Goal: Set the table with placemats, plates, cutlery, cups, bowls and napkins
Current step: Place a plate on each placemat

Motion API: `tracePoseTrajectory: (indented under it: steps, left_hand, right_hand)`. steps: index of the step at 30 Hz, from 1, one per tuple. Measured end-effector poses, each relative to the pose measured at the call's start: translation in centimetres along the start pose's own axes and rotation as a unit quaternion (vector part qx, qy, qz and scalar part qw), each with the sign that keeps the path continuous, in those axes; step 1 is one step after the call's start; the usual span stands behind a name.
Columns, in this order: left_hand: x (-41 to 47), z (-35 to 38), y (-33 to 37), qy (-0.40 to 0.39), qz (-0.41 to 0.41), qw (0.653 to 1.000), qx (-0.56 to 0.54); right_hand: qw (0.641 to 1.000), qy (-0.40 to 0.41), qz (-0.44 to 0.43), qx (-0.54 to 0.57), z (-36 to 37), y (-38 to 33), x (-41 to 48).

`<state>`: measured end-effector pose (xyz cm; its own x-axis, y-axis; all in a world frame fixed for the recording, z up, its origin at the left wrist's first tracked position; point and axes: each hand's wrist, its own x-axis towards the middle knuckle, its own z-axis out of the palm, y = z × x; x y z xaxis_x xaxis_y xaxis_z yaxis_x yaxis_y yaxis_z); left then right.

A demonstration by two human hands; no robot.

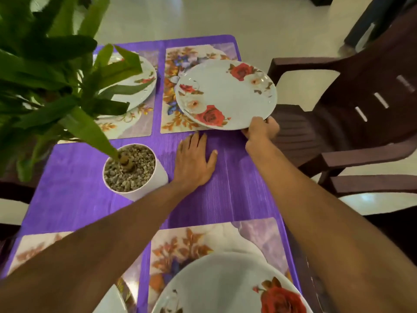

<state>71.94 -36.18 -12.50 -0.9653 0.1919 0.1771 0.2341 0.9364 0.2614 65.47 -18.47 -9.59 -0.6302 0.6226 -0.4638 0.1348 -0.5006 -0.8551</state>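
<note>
Mats: four flowery placemats lie on the purple table [225, 188]. They are the far-left placemat [135, 128] at 11 o'clock, the far-right placemat [172, 64] at 1, the near-right placemat [180, 245] at 5 and the near-left placemat [33, 247] at 7.
Plates down: the far-left plate [140, 86] and the near-right plate [214, 288] sit on their mats.
Plate in hand: the rose plate [225, 93] is over the far-right placemat and sticks out past the table edge toward the brown chair [361, 114].
Right hand: the right hand [261, 129] grips the rose plate's near rim.
Left hand: the left hand [194, 163] lies flat on the table by the potted plant [133, 172]. Its fingers are straight and it holds nothing.
Left to do: I think this plate must go down. I see no cutlery, cups, bowls or napkins.
Hard to see: leaves hide part of the far-left plate. An arm covers the near-left placemat, and a white bit [108, 301] at the bottom may be a plate. I cannot tell if the rose plate touches its mat.
</note>
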Motion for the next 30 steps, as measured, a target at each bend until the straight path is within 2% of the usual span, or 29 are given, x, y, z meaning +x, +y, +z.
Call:
tracePoseTrajectory:
  steps: [7,11,15,22,30]
  left_hand:
    - [0.0,0.5,0.4,-0.005,-0.019,0.999,0.029]
    - [0.2,0.8,0.2,-0.038,-0.021,0.998,0.045]
    - [0.3,0.8,0.1,-0.044,-0.024,0.998,0.047]
    - [0.3,0.8,0.2,-0.052,-0.030,0.997,0.052]
    - [0.4,0.6,0.2,-0.058,-0.032,0.996,0.055]
  right_hand:
    - [0.999,-0.017,-0.009,-0.048,4.3,0.3,1.3]
    - [0.998,-0.019,-0.008,-0.062,6.6,0.2,1.7]
    - [0.999,-0.023,-0.005,-0.035,8.4,0.2,2.0]
    - [0.999,-0.015,-0.004,-0.052,10.0,0.6,2.5]
    - [0.985,-0.011,-0.069,-0.156,9.5,1.4,2.8]
